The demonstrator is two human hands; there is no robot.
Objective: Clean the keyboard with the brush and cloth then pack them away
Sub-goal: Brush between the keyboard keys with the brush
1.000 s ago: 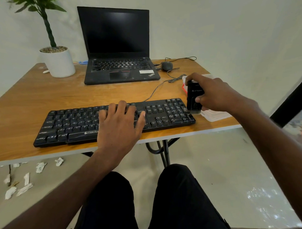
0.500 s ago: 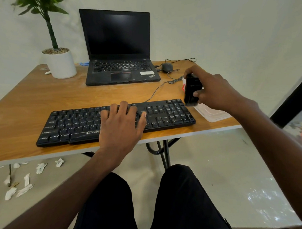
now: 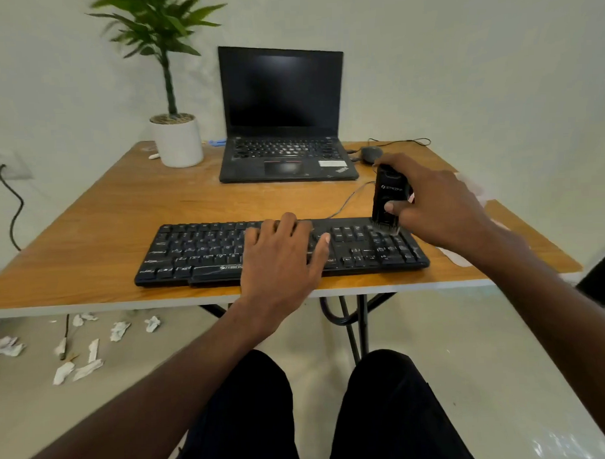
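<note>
A black keyboard (image 3: pixel 199 250) lies along the front edge of the wooden table (image 3: pixel 105 215). My left hand (image 3: pixel 281 261) rests flat on its middle keys, fingers spread. My right hand (image 3: pixel 437 204) grips a black brush (image 3: pixel 387 199) upright, its bristles touching the keys at the keyboard's far right corner. A white cloth (image 3: pixel 456 256) lies on the table under and behind my right hand, mostly hidden by it.
A black laptop (image 3: pixel 284 127) stands open at the back, a mouse (image 3: pixel 371 153) and cables to its right. A potted plant (image 3: pixel 176 137) sits at the back left. Crumpled paper scraps (image 3: pixel 75 357) litter the floor.
My right hand lifted the brush from beside the keyboard's right end and set its bristles onto the far right keys. The left hand stayed on the keyboard. The camera tilted up.
</note>
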